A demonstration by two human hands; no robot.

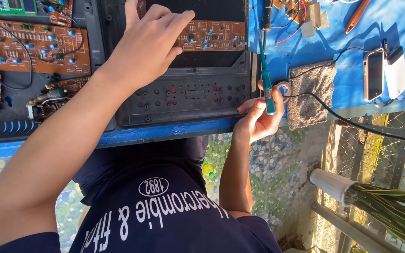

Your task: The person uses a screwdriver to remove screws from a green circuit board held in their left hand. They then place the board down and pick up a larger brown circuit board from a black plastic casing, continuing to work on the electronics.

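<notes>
tiled floor (268,159) with a pebble pattern sits nearest, under the blue desk edge (165,133); dark shirt (165,211) fills the bottom of frame, wire fence (385,140) and a white pot with green stalks (333,185) off to one side.

right hand (258,117) at the desk edge, fingers (254,110) closed around a teal-handled screwdriver (267,82), pinch grip near the butt end, shaft pointing away across the desk. judgement: tool is light and stiff, smooth plastic handle, could twist in a loose pinch; best held further up the handle for torque.

just beside it: a small round tin (284,89), a grey sponge pad (311,93), and a black cable (352,122) running across the blue mat (352,37).

next out, black plastic housing (183,100) with rows of small holes and red dots. it lies flat on the desk between both hands. judgement: rigid but thin plastic, light, safe to take by the rim.

left hand (148,44) reaches over the housing, fingers (174,21) loosely curled and resting on the brown circuit board (212,35) inside it, touching not gripping; nothing held. judgement: board is light, brittle, components fragile; handle by bare edges only, not by the blue capacitors.

further: second larger brown board (33,47), loose wires and small parts (43,100), green board (10,5) at the corner. far side of the mat: phone (373,75) and white power bank (396,70) side by side, orange tool (357,16), small wired module (301,14).
</notes>
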